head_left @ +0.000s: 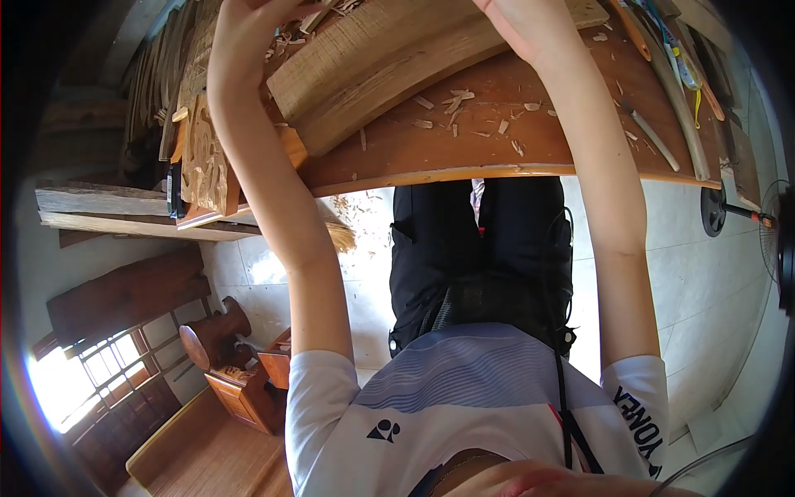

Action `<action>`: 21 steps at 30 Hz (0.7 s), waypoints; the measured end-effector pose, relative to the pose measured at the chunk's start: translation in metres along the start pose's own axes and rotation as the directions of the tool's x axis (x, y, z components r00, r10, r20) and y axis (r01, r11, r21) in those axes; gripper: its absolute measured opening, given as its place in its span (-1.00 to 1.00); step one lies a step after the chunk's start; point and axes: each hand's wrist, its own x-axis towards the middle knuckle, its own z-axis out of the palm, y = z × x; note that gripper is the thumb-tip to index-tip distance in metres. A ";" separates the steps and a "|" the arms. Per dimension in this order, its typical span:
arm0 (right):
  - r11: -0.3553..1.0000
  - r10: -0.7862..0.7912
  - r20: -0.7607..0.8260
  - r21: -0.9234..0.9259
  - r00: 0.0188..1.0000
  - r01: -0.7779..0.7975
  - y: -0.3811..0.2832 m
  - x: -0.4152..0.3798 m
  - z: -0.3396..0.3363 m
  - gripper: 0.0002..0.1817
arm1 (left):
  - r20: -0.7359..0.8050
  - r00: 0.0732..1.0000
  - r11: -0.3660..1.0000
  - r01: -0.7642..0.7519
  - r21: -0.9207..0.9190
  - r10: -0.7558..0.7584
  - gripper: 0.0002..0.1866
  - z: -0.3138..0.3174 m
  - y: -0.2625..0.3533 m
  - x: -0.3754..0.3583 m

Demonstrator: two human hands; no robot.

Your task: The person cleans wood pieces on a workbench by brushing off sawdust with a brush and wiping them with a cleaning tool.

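Observation:
At the top edge, my left hand (269, 10) is mostly cut off. It is near the left end of a thick wooden block (364, 79), with its fingertips out of view. My right hand (515, 21) reaches over the block farther right, its fingers also beyond the frame. Whether either hand holds anything is hidden. The block lies at a slant on a reddish-brown wooden table (497, 137). Pale wood chips (457, 101) are scattered around it on the tabletop.
A carved wooden piece (204, 157) lies at the table's left end. Long-handled tools (654, 141) and a blue and yellow item (687, 73) lie on the right. Beyond the table's right end is a fan (778, 228). Wooden furniture (240, 398) stands at the lower left.

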 end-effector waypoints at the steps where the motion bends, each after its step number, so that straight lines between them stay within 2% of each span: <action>1: 0.992 -0.091 0.049 -0.085 0.995 0.095 0.002 0.002 -0.005 -0.89 | 0.046 0.999 0.988 0.018 0.151 -0.025 -0.63 -0.025 -0.020 0.001; 2: 0.967 -0.178 0.106 -0.164 0.978 0.193 0.003 0.004 -0.007 -0.89 | 0.088 0.995 0.954 0.027 0.299 -0.056 -0.64 -0.032 -0.021 0.001; 3: 0.927 -0.255 0.168 -0.236 0.952 0.290 0.003 0.005 -0.010 -0.89 | 0.040 0.977 0.891 0.175 0.419 -0.210 -0.61 -0.038 -0.021 -0.009; 4: 0.855 -0.233 0.111 -0.450 0.966 0.258 0.002 0.003 -0.014 -0.89 | 0.120 0.965 0.906 0.172 0.386 -0.234 -0.60 -0.042 -0.027 -0.009; 6: 0.595 -0.223 -0.010 -0.794 0.975 0.128 -0.018 -0.008 -0.002 -0.86 | 0.276 0.922 0.931 0.176 0.320 -0.270 -0.59 -0.055 -0.041 -0.008; 9: 0.437 -0.252 0.090 -0.878 0.964 0.196 -0.025 -0.016 0.013 -0.82 | 0.235 0.894 0.840 0.229 0.492 -0.381 -0.50 -0.045 -0.040 -0.009; 12: 0.305 -0.427 0.241 -0.869 0.872 0.389 -0.009 -0.015 0.010 -0.79 | 0.247 0.881 0.834 0.243 0.496 -0.404 -0.61 -0.050 -0.051 0.000; 16: 0.209 -0.563 0.351 -0.815 0.748 0.540 0.015 -0.009 0.014 -0.67 | 0.243 0.901 0.841 0.199 0.502 -0.359 -0.61 -0.052 -0.055 0.002; 17: 0.257 -0.499 0.343 -0.818 0.796 0.514 0.022 -0.010 0.017 -0.61 | 0.231 0.905 0.835 0.199 0.513 -0.358 -0.61 -0.050 -0.055 0.002; 19: 0.350 -0.398 0.348 -0.798 0.849 0.491 0.030 -0.018 0.023 -0.60 | 0.238 0.912 0.844 0.177 0.506 -0.334 -0.62 -0.046 -0.055 0.002; 21: 0.386 -0.358 0.373 -0.776 0.856 0.499 0.032 -0.028 0.036 -0.61 | 0.274 0.918 0.871 0.130 0.475 -0.286 -0.64 -0.036 -0.050 0.001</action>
